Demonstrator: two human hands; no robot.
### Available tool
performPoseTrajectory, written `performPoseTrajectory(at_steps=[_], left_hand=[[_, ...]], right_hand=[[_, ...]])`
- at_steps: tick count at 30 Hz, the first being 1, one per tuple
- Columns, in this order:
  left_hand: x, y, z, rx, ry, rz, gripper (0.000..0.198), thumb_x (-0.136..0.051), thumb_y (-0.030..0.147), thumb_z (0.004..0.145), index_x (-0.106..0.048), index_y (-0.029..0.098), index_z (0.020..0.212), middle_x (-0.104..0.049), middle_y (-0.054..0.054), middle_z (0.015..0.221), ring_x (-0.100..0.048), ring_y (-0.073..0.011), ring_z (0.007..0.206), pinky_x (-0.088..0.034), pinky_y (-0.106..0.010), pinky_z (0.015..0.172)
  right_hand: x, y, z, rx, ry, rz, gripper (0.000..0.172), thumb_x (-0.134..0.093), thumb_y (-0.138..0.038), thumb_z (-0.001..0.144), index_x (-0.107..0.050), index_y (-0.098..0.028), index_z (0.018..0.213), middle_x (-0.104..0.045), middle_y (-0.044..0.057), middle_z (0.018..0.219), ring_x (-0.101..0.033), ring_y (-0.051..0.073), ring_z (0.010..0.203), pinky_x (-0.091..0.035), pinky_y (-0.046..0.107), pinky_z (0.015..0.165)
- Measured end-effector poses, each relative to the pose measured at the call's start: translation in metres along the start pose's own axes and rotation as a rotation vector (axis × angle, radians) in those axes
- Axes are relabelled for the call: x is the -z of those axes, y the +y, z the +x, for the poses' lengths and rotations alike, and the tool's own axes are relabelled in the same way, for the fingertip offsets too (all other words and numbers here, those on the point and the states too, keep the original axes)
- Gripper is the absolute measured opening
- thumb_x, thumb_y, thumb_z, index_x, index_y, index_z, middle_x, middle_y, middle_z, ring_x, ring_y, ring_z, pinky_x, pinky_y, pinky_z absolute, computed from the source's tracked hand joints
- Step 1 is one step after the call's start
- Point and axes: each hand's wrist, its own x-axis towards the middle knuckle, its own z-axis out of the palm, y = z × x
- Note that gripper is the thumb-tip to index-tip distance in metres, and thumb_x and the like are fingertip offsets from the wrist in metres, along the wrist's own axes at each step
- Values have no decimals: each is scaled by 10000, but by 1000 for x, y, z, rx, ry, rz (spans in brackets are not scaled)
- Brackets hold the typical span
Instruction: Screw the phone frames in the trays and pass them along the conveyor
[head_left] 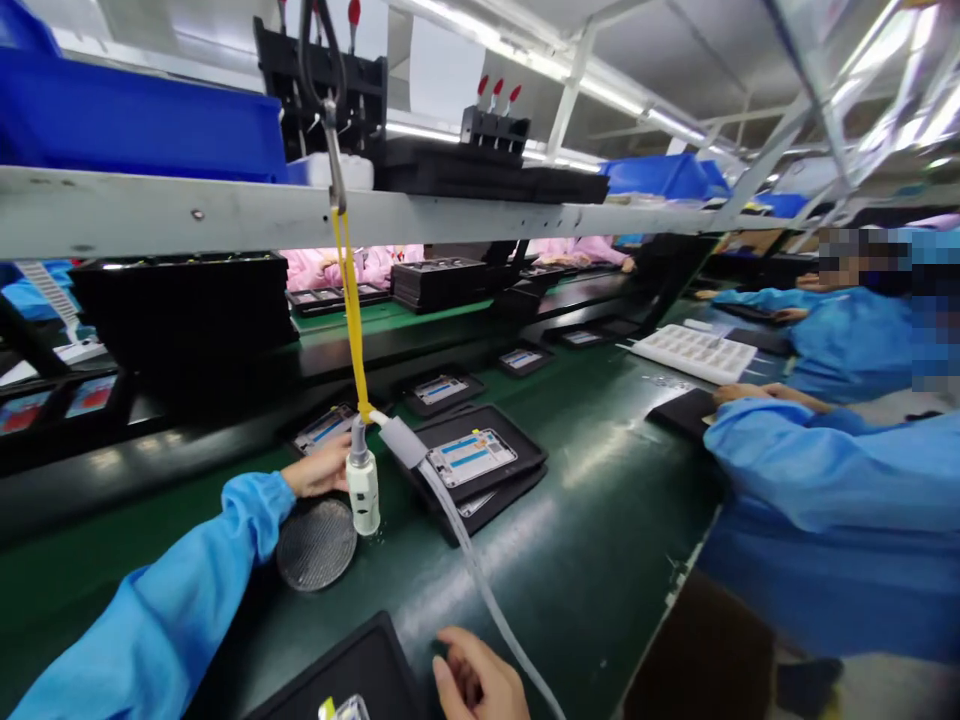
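My left hand (324, 468) reaches out to the near edge of a black tray (296, 430) holding a phone frame (326, 428). A hanging electric screwdriver (364, 490) hides its fingertips, so I cannot tell whether it grips the tray. Below that wrist lies a round, dark ribbed dish (316, 545). Low in the view, my right hand (484, 680) is empty, with its thumb and forefinger apart and the other fingers curled. Left of it sits another black tray (352, 665), with a part bearing a yellow tab (327, 708) cut off by the lower edge.
Stacked black trays (525, 455) with phone frames stand right of the screwdriver, whose grey cable (480, 575) crosses the green bench. More trays (521, 358) line the back. A metal shelf (465, 215) runs overhead. Co-workers in blue sleeves (810, 460) sit at right, near a white compartment tray (694, 352).
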Motion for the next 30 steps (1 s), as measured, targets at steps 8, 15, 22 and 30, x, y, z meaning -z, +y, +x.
performPoseTrajectory(at_steps=[8, 15, 22, 30], left_hand=[[27, -20, -199, -54, 280, 286, 291, -834, 395, 685, -706, 191, 850, -670, -61, 846, -632, -290, 946, -534, -412, 894], [-43, -151, -303, -429, 131, 1056, 819, -685, 589, 767, -435, 223, 1456, -415, -235, 1480, -392, -470, 1357, -348, -655, 1085], [-46, -156, -296, -456, -26, 1016, 908, -756, 531, 687, -429, 143, 1440, -512, -242, 1366, -456, -460, 1282, -329, -622, 1112], [-45, -149, -297, -547, -13, 1130, 728, -705, 512, 816, -481, 86, 1362, -581, -218, 1278, -541, -394, 1202, -469, -559, 1019]], right_hand=[[31, -29, 20, 27, -322, -4, 196, -508, -246, 905, -647, -168, 1019, -680, 60, 856, -634, 142, 716, -549, 258, 642], [5, -61, 35, 294, -519, -54, 278, -506, -184, 870, -650, -145, 1105, -635, 123, 1106, -523, 255, 1059, -484, 463, 948], [2, -74, 18, 357, -675, -152, 296, -610, -224, 813, -642, -141, 1095, -586, 147, 1166, -466, 305, 1098, -435, 524, 921], [14, -80, 2, 303, -702, -120, 213, -528, -178, 844, -600, -144, 1042, -572, 122, 1048, -500, 248, 1009, -452, 433, 857]])
